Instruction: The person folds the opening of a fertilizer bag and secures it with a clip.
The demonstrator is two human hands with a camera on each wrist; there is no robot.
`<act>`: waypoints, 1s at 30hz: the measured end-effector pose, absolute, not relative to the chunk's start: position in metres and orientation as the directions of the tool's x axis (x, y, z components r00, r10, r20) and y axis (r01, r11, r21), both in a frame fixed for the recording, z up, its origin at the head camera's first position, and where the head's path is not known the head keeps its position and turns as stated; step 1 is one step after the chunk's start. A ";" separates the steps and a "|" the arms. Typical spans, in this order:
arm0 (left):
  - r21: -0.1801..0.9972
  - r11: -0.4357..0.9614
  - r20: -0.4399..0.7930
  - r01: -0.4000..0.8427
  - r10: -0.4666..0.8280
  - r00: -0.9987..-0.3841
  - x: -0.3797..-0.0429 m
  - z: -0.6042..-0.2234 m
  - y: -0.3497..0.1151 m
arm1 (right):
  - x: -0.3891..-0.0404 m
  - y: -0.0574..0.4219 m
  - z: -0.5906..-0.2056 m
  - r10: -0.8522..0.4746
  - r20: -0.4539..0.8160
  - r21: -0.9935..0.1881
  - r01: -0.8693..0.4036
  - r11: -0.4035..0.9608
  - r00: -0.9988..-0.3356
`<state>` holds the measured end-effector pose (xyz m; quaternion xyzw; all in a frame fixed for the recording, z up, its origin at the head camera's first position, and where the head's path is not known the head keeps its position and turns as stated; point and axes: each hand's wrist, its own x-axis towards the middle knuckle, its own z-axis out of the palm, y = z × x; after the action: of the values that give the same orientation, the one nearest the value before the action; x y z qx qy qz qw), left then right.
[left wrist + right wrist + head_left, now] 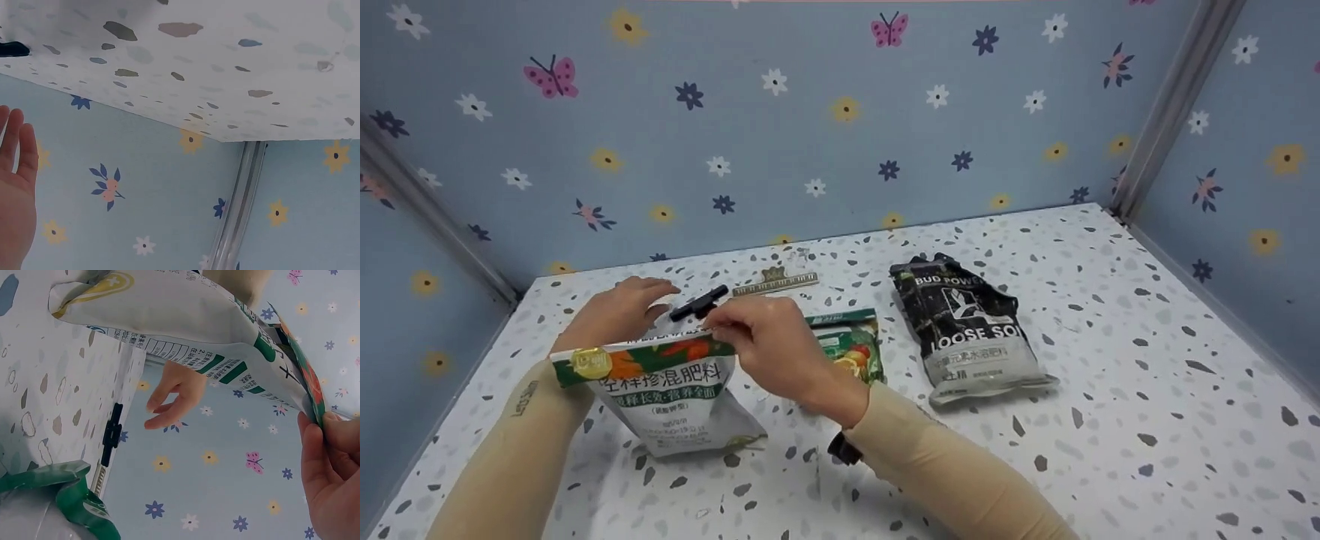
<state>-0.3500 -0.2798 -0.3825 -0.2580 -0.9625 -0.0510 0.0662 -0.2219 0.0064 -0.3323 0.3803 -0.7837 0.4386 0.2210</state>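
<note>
Pinching the top edge of a white bag point(682, 416) between thumb and fingertips of the right grip point(772, 349), close to the centre of the head frame. Holding the white bag roughly upright, at lower left of centre there, with Chinese print on the front and a green and orange band point(645, 360) along the top, slanting up toward the right. Stretched across the upper half of the right wrist frame, with the pinched edge at far right. Reaching behind the bag's top at left of the head frame with the left grip point(619, 311), loosely spread with the thumb apart from the fingers; seen only in part at the left edge of the left wrist frame. Lying on the speckled surface point(1125, 322), between both grips in the head frame, as a black bar-shaped piece point(699, 303); just beside it at upper centre, as a long gold-coloured piece point(775, 283). Partly hidden behind the right grip, as a green bag point(851, 345). Set well apart at right of centre, as a black and grey bag point(975, 337) lettered "BUD POWER".
</note>
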 end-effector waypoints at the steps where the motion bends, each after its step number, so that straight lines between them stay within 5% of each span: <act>1: 0.044 0.857 0.140 0.514 0.504 -0.852 -0.352 -0.383 -0.278 | -0.222 0.007 -0.332 -0.407 0.680 -0.515 -0.792 0.328 -0.610; 7: -0.024 0.837 0.025 0.547 0.547 -0.837 -0.367 -0.391 -0.273 | -0.221 0.013 -0.332 -0.433 0.688 -0.489 -0.813 0.316 -0.582; 15: 0.068 0.841 -0.047 0.537 0.541 -0.840 -0.372 -0.398 -0.268 | -0.227 0.015 -0.334 -0.422 0.691 -0.508 -0.810 0.293 -0.587; 25: 0.139 0.828 0.055 0.544 0.542 -0.839 -0.367 -0.404 -0.266 | -0.228 0.015 -0.333 -0.423 0.695 -0.507 -0.814 0.284 -0.581; 30: 0.249 0.755 0.093 0.607 0.605 -0.791 -0.369 -0.408 -0.261 | -0.228 0.015 -0.334 -0.427 0.687 -0.514 -0.809 0.285 -0.588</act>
<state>-0.3689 -0.2615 -0.4083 -0.3235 -0.9367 -0.1341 0.0035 -0.2275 0.0151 -0.3340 0.4001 -0.7724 0.4441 0.2147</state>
